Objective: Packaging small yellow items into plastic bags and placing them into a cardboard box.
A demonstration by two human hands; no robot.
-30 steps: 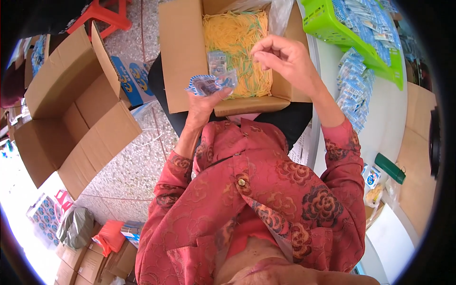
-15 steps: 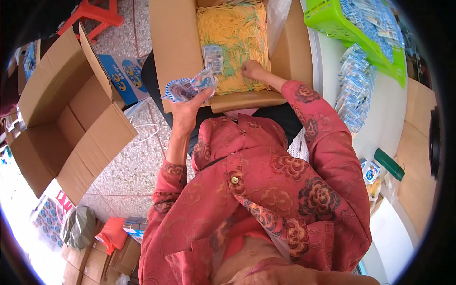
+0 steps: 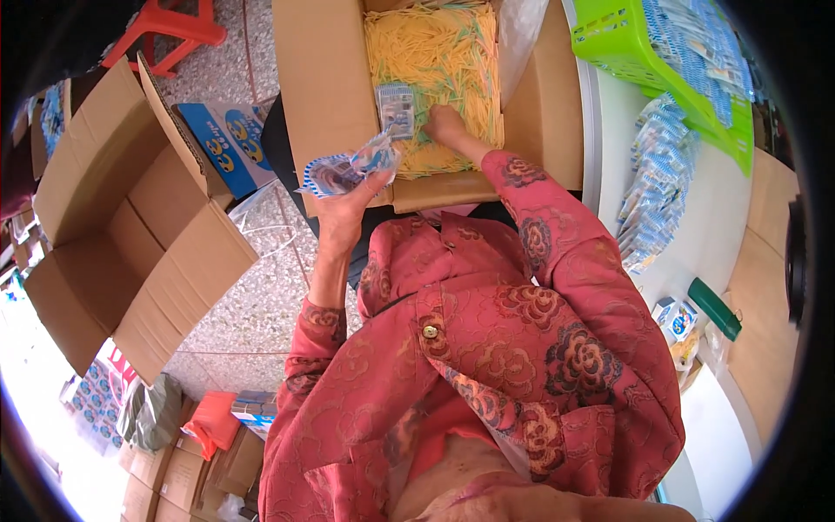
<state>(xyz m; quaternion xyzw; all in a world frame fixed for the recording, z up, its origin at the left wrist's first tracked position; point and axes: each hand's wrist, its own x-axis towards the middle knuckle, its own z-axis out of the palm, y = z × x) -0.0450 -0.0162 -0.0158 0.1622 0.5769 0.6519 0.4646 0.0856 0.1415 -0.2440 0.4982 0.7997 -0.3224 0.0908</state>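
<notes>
My left hand (image 3: 352, 209) is closed around a clear plastic packet (image 3: 335, 174) with blue-and-white striped edges, over the near left edge of a cardboard box (image 3: 322, 87). Many thin yellow and green sticks (image 3: 426, 43) fill that box. My right hand (image 3: 445, 126) reaches in among the sticks, its fingers curled downward; whatever they hold is hidden. Just left of it, a flat striped packet (image 3: 397, 111) lies on top of the sticks.
A larger opened cardboard box (image 3: 165, 183) stands at the left. To the right, a green basket (image 3: 609, 39) of striped packets sits beside a long pile of similar packets (image 3: 654, 187) on a white surface (image 3: 696, 226). A red stool (image 3: 174, 26) is at the far left.
My right hand has moved slightly left among the sticks, closer to the flat packet. My left hand still holds its packet, in nearly the same place. The view has shifted a little.
</notes>
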